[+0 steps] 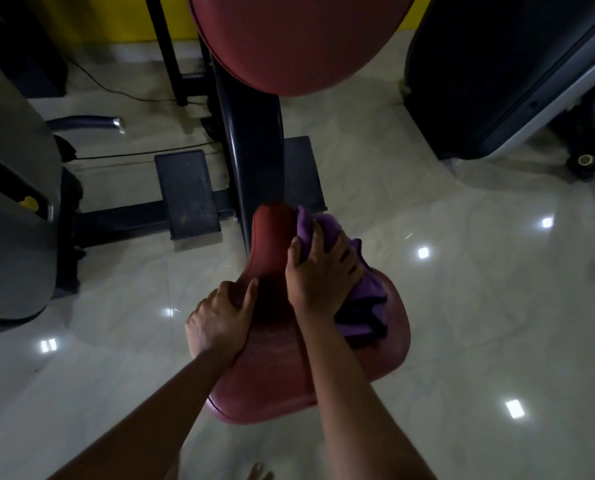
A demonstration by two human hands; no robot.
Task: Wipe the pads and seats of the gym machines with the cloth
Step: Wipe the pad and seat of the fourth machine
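Observation:
A red padded seat (272, 375) of a gym machine fills the lower middle, narrowing toward its far tip. My right hand (318, 271) grips a bunched purple cloth (362, 299) and presses it onto the seat's right side near the narrow front. My left hand (221, 320) rests on the seat's left edge, its fingers curled over the rim. A large red back pad (296, 39) hangs above at the top centre.
The machine's black post (251, 143) rises between seat and back pad, with black foot plates (187, 194) either side. A grey machine housing (12, 202) stands at the left, another dark machine (507, 71) at the top right. Glossy tiled floor (462, 306) surrounds the seat.

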